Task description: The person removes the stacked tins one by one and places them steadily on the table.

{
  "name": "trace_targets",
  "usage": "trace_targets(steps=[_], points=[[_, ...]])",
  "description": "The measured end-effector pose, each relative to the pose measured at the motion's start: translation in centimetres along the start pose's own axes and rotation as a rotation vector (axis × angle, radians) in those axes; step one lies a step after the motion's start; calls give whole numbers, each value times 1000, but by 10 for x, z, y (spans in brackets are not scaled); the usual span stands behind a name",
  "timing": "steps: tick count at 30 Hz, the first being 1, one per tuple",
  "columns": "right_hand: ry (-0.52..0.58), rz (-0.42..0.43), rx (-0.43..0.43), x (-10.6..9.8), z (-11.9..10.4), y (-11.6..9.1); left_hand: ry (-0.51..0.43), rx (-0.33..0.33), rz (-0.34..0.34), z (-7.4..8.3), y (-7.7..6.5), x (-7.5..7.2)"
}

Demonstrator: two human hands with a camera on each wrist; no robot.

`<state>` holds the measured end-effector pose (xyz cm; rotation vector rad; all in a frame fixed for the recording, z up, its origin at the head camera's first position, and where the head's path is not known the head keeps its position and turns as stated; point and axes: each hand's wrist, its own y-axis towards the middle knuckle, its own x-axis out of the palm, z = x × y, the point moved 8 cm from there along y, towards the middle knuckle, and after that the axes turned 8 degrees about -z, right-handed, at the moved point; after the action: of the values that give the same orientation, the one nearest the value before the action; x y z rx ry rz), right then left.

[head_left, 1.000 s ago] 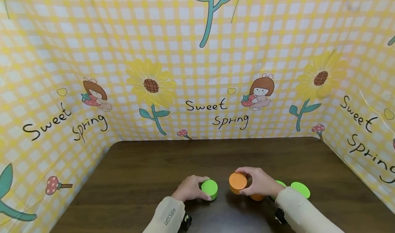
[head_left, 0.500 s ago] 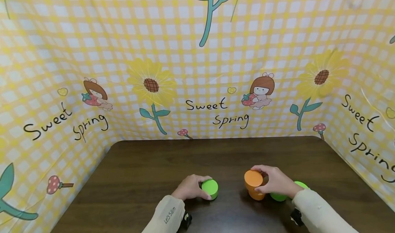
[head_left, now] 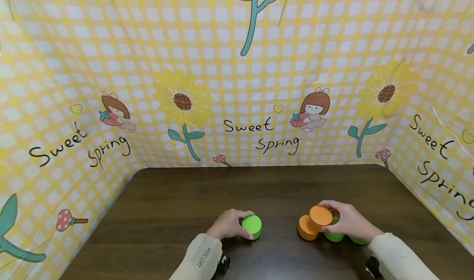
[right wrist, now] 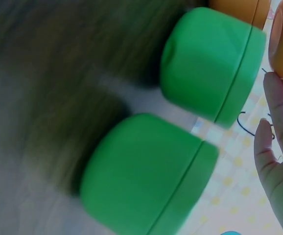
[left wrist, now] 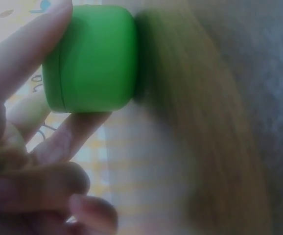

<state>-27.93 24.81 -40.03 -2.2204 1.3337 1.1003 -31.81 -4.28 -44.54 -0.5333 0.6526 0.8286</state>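
Note:
My left hand (head_left: 228, 225) grips a small round green container (head_left: 252, 226) between thumb and fingers, low over the table. A seam near its top shows in the left wrist view, where the green container (left wrist: 100, 58) fills the upper part. Farther right, my right hand (head_left: 352, 221) pinches an orange container (head_left: 321, 215) by its sides and holds it raised. That orange container overlaps a second orange container (head_left: 307, 229) and a green container (head_left: 334, 236), both standing on the table. Under the right wrist stands another green container (head_left: 357, 241), partly hidden by the hand.
The dark wooden table (head_left: 185, 201) has rounded far corners. A yellow checked cloth (head_left: 237, 86) with flowers and lettering hangs round its back and sides. In the right wrist view two green containers stand side by side, the nearer green container (right wrist: 141, 171) looking larger.
My right hand has carried the orange container rightward, past the standing orange one and towards the green ones. My left hand and its green container have stayed in place.

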Motion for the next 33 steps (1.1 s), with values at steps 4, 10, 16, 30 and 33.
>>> trace_targets(steps=[4,10,16,30,33], points=[[1,8,20,-1,4,-5,-11,-6,-3,0,0,1],[-36,36,-2,-1,4,-7,-8,-7,-1,0,-2,-1],[-44,27,10,-5,4,-12,-22,-2,-6,1,-1,1],[-116,108,11,-23,10,-30,32,-24,4,4,-1,1],[-129,126,14,-26,12,-35,38,-35,6,4,-1,0]])
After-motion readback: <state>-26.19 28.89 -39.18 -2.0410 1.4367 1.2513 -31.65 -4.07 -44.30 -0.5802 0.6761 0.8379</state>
